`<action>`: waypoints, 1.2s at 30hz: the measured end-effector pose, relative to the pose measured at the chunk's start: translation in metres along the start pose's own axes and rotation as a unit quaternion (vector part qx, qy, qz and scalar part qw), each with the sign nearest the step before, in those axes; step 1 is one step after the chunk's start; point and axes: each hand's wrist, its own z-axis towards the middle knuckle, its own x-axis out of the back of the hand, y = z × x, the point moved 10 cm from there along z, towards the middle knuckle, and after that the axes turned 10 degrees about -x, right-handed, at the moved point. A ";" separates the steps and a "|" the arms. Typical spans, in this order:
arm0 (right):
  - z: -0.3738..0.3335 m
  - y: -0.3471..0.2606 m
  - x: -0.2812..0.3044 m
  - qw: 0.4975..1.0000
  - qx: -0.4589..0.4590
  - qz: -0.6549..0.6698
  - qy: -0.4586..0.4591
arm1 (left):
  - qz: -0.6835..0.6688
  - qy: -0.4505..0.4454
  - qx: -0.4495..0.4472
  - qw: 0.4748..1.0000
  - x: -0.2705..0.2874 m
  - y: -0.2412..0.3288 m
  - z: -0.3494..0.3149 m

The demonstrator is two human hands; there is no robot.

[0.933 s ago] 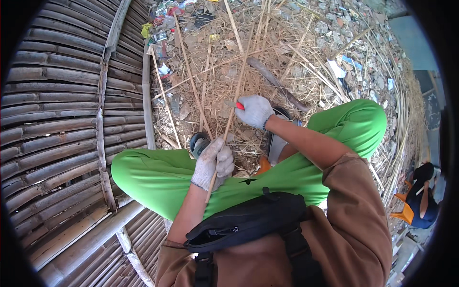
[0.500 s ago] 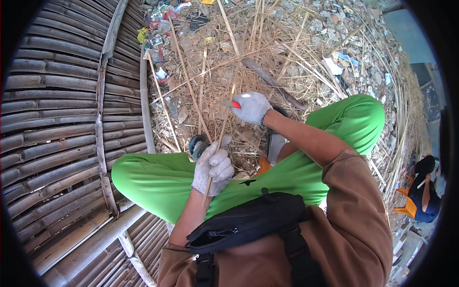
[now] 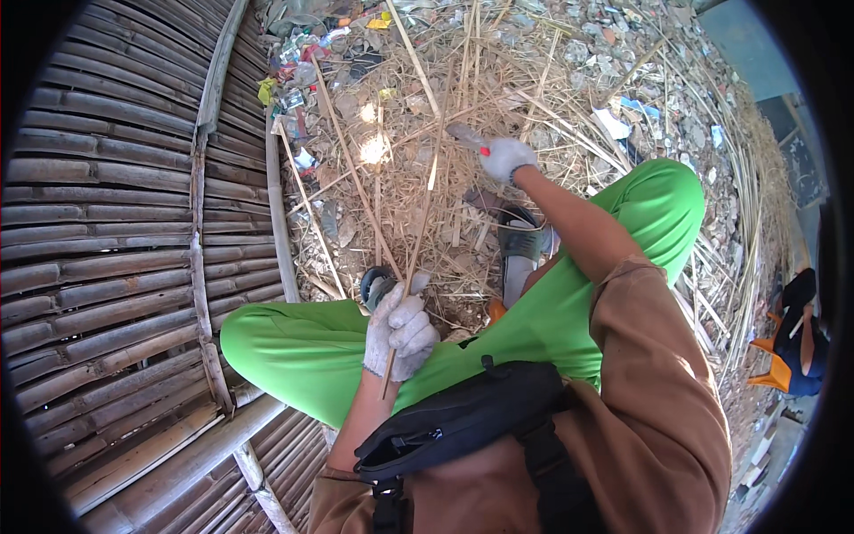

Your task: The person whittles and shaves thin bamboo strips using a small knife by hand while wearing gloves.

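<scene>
Both hands are in pale knit work gloves here. The left hand (image 3: 400,327) is down near the lap, fingers curled tight around a thin bamboo strip (image 3: 425,209) that runs up and away from the fist toward the far litter, with a short tail poking out below the glove. The right hand (image 3: 507,157) is stretched out farther off, to the right of the strip's upper part, fingers wrapped shut around a knife (image 3: 465,136) with a red bit at the grip; the blade points left toward the strip, but whether it actually touches it I can't tell.

The person sits with green trousers (image 3: 302,343) on, knees spread, a grey sandal (image 3: 519,254) between the legs on the ground, and a black bag (image 3: 463,423) across the front. The ground (image 3: 569,80) ahead is covered in dry bamboo slivers, shavings and bits of rubbish. On the left is a curved wall of bamboo slats (image 3: 107,222). Another person sits at the far right edge (image 3: 796,329), mostly cut off.
</scene>
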 end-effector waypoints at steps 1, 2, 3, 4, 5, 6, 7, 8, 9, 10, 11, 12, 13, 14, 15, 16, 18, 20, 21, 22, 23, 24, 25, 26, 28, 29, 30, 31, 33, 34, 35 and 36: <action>0.003 0.004 0.004 1.000 -0.016 0.013 0.000 | 0.002 0.000 -0.002 1.000 0.001 0.004 -0.001; 0.003 0.003 0.010 0.999 -0.030 0.021 -0.001 | 0.007 0.010 -0.006 1.000 0.006 0.007 0.001; -0.004 -0.008 0.014 1.000 -0.025 0.016 -0.003 | 0.008 0.020 -0.012 1.000 0.008 0.007 0.003; -0.018 -0.032 0.004 0.999 0.022 0.017 -0.038 | 0.012 0.030 -0.018 0.999 0.008 0.008 0.003; -0.035 -0.055 -0.005 0.995 0.069 0.018 -0.072 | 0.008 0.028 -0.023 0.999 0.010 0.009 0.004; -0.045 -0.062 -0.011 0.995 0.069 0.018 -0.073 | 0.016 0.025 -0.014 0.999 0.013 0.009 0.006; -0.059 -0.077 -0.019 0.989 0.118 0.005 -0.086 | 0.024 0.022 -0.006 0.999 0.015 0.009 0.007; -0.072 -0.089 -0.025 0.982 0.163 -0.008 -0.097 | 0.024 0.024 -0.005 0.999 0.015 0.010 0.006; -0.077 -0.093 -0.027 0.982 0.162 -0.007 -0.098 | 0.034 0.030 -0.007 0.999 0.014 0.011 0.006; -0.083 -0.100 -0.032 0.977 0.176 -0.010 -0.116 | 0.044 0.036 -0.010 0.998 0.014 0.012 0.005; -0.088 -0.104 -0.036 0.972 0.191 -0.016 -0.134 | 0.051 0.040 -0.013 0.998 0.014 0.012 0.005; -0.095 -0.113 -0.035 0.964 0.233 -0.048 -0.117 | 0.050 0.040 -0.013 0.998 0.016 0.012 0.006; -0.099 -0.113 -0.037 0.964 0.233 -0.050 -0.118 | 0.031 0.030 -0.013 0.999 0.015 0.013 0.006; -0.105 -0.115 -0.038 0.962 0.249 -0.029 -0.112 | 0.013 0.020 -0.012 1.000 0.013 0.013 0.006; -0.109 -0.118 -0.037 0.959 0.264 -0.008 -0.106 | 0.011 0.022 -0.013 1.000 0.014 0.012 0.006; -0.108 -0.116 -0.039 0.958 0.264 -0.008 -0.108 | 0.020 0.026 -0.011 0.999 0.015 0.012 0.006; -0.108 -0.116 -0.037 0.962 0.249 -0.015 -0.114 | 0.028 0.033 -0.008 0.999 0.017 0.012 0.006; -0.102 -0.117 -0.036 0.963 0.248 -0.033 -0.101 | 0.028 0.020 0.000 0.999 0.013 0.011 0.009; -0.099 -0.116 -0.035 0.964 0.247 -0.050 -0.086 | 0.029 0.019 0.002 0.999 0.012 0.010 0.010; -0.098 -0.115 -0.036 0.965 0.245 -0.050 -0.084 | 0.023 0.025 0.002 0.999 0.011 0.010 0.011; -0.095 -0.115 -0.036 0.968 0.231 -0.053 -0.086 | 0.018 0.030 0.001 0.999 0.010 0.010 0.012; -0.093 -0.114 -0.035 0.971 0.217 -0.057 -0.088 | 0.019 0.029 0.002 0.999 0.009 0.010 0.012; -0.092 -0.112 -0.033 0.971 0.216 -0.057 -0.086 | 0.011 0.035 0.004 0.999 0.010 0.010 0.012; -0.087 -0.109 -0.029 0.972 0.212 -0.055 -0.078 | 0.004 0.039 0.005 0.999 0.010 0.010 0.013; -0.078 -0.106 -0.025 0.974 0.208 -0.053 -0.066 | 0.015 0.031 0.007 0.999 0.009 0.010 0.018; -0.076 -0.107 -0.027 0.975 0.204 -0.053 -0.077 | 0.024 0.027 0.007 0.999 0.008 0.009 0.019; -0.074 -0.106 -0.029 0.975 0.200 -0.053 -0.087 | 0.026 0.026 0.008 0.999 0.007 0.009 0.018; -0.072 -0.106 -0.028 0.975 0.200 -0.052 -0.085 | 0.029 0.031 0.003 0.999 0.008 0.011 0.017; -0.059 -0.092 -0.024 0.982 0.178 -0.037 -0.059 | 0.038 0.032 0.001 0.999 -0.002 0.006 0.011; -0.021 -0.044 -0.021 0.995 0.041 -0.039 -0.080 | 0.037 0.033 0.011 0.999 -0.012 -0.006 0.000; 0.006 0.001 -0.003 0.997 -0.034 -0.027 -0.059 | 0.040 0.033 0.015 0.999 -0.023 -0.011 -0.013; 0.018 0.044 0.006 0.993 -0.105 -0.015 -0.044 | 0.057 0.035 0.015 0.998 -0.025 -0.014 -0.028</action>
